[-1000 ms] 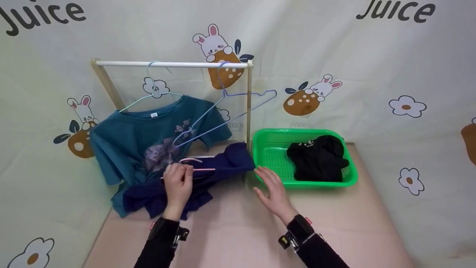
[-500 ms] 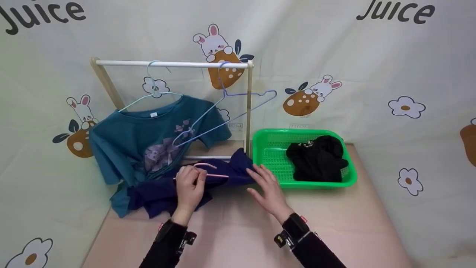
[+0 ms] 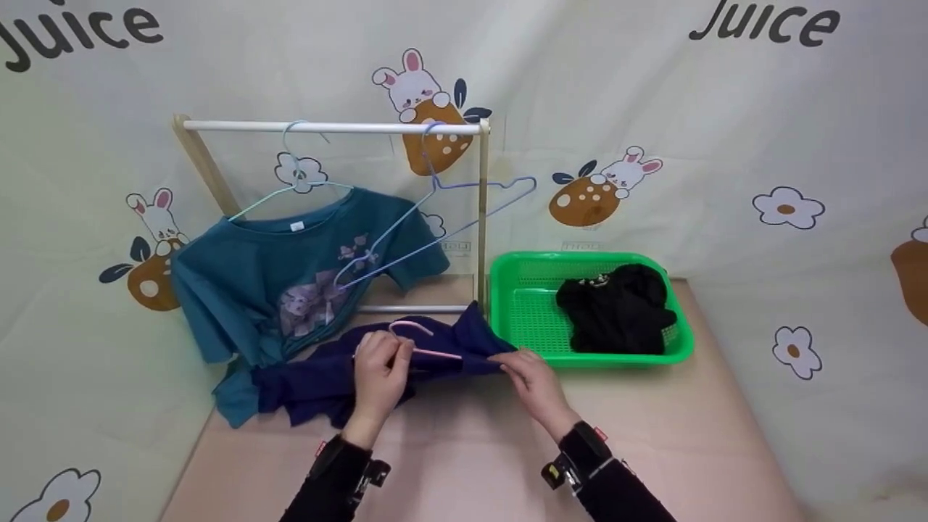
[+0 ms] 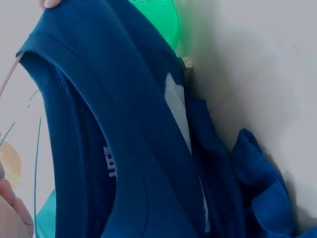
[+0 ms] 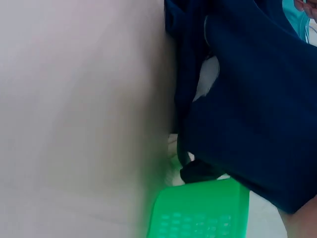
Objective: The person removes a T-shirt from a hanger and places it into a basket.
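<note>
My left hand (image 3: 380, 370) grips a pink hanger (image 3: 438, 354) near its hook. One arm of the hanger runs into the neck opening of a navy T-shirt (image 3: 319, 373), whose collar and inside label (image 4: 109, 161) show in the left wrist view. At the shirt's right shoulder, my right hand (image 3: 538, 384) pinches the fabric between thumb and fingers. The rest of the shirt drapes left in folds, over the hem of a teal T-shirt (image 3: 254, 272). In the right wrist view, navy cloth (image 5: 257, 114) spans down to the right hand at the lower corner.
Behind stands a rack with a white rail (image 3: 348, 127). The teal T-shirt hangs there on a light green hanger (image 3: 264, 202), beside a bare purple-blue hanger (image 3: 449, 233). A green basket (image 3: 522, 355) holding a black garment (image 3: 620, 312) stands right of the rack.
My left hand has moved right and slightly toward me, carrying the hanger and drawing the navy shirt along. My right hand went from straight fingers at the shirt's edge to pinching its shoulder.
</note>
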Tool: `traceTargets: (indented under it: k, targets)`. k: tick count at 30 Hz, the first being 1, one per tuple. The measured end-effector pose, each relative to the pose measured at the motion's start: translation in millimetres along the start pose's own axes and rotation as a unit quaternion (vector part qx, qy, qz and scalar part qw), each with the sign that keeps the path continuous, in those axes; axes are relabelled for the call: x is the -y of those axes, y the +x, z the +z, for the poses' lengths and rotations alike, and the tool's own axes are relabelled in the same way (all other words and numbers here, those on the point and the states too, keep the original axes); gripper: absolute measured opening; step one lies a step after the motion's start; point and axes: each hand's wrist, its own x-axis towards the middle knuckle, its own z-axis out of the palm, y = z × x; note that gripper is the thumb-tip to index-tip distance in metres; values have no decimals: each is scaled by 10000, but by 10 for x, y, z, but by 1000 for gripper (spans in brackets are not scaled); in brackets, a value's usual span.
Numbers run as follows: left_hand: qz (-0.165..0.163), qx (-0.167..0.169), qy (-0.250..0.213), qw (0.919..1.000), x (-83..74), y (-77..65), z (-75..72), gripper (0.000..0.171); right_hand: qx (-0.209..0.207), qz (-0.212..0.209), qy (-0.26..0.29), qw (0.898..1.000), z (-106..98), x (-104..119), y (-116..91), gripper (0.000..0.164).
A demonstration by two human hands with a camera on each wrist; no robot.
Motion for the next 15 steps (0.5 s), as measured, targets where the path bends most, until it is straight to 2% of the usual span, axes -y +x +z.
traceTargets:
  k: [6, 8, 12, 15]
  targets:
    - [-142, -118, -204, 9996, 47, 30, -59, 20, -576, 407, -166, 9974, -142, -119, -92, 16]
    - [-170, -156, -240, 9994, 60, 60, -85, 23, -715, 539, -253, 9957, -192, -166, -129, 15]
    - [-222, -194, -286, 9992, 74, 134, -128, 42, -946, 814, -271, 9918, -272, -245, -202, 14]
    - [-115, -185, -253, 9994, 77, 186, -152, 47, -1036, 1048, -215, 9888, -318, -278, -241, 12]
